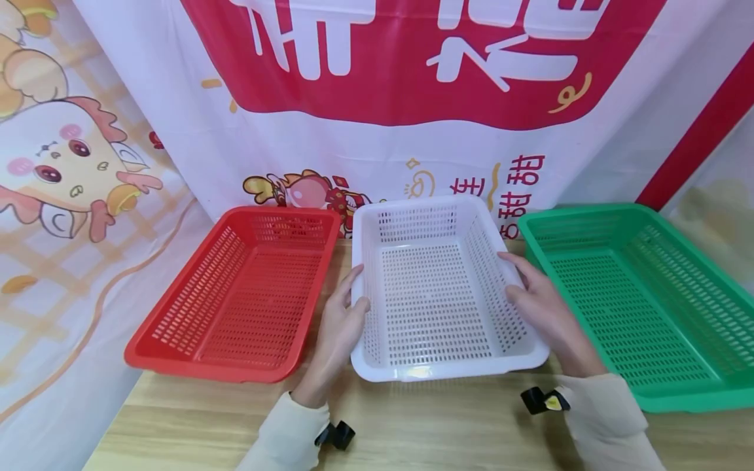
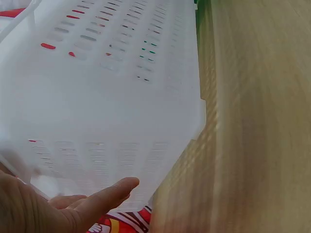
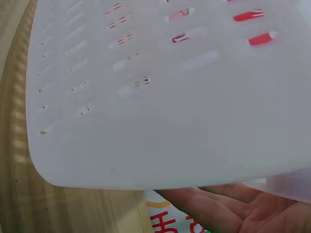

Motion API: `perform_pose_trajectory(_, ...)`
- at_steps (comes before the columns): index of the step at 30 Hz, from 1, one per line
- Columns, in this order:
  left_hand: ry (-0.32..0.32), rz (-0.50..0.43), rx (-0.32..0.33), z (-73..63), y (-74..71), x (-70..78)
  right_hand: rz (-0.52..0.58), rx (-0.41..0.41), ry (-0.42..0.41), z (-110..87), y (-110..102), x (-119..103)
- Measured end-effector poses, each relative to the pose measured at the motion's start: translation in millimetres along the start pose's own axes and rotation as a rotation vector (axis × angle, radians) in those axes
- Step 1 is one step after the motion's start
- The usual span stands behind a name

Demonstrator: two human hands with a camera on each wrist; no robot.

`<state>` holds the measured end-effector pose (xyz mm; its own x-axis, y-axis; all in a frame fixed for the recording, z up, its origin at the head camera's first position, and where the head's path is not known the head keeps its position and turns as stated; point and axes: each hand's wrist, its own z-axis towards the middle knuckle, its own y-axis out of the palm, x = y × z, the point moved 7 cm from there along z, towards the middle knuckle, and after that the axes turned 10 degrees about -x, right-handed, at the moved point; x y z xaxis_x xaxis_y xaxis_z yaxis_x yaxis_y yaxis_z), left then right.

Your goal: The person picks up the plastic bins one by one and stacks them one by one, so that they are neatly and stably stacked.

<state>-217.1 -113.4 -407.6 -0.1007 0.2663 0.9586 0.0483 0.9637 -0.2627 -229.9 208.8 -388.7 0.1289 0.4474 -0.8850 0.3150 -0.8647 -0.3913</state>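
A white perforated plastic basket [image 1: 432, 301] is held between both hands in the head view, its open top facing up. My left hand [image 1: 338, 330] grips the left rim, thumb over the edge and fingers along the outer wall. On the opposite rim, my right hand [image 1: 544, 314] holds on in a similar way. Both wrist views show the basket's slotted underside raised above the wooden table [image 2: 257, 121]. Nothing lies inside the white basket.
To the left stands a red basket [image 1: 259, 307], close to the left forearm. A green basket [image 1: 636, 320] stands on the right, partly behind the right forearm. A printed cloth [image 1: 389, 157] hangs behind the table, with another patterned cloth [image 1: 65, 261] at the left.
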Motion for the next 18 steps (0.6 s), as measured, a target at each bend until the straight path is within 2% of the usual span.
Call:
perform_pose_trajectory(7, 0.02, 0.031, -0.007, -11.6, -3.5, 13.5, -0.036, -0.007, -0.053, -9.8, -7, -13)
perform_pose_trajectory(12, 0.051, -0.008, -0.044, -20.8, -7.5, 24.8, -0.044, -0.006, -0.062, -16.9, -11, -24)
perform_pose_trajectory(18, 0.051, -0.066, -0.095, -31.8, -17.7, 38.2, -0.045, -0.005, -0.092, -21.6, -14, -37)
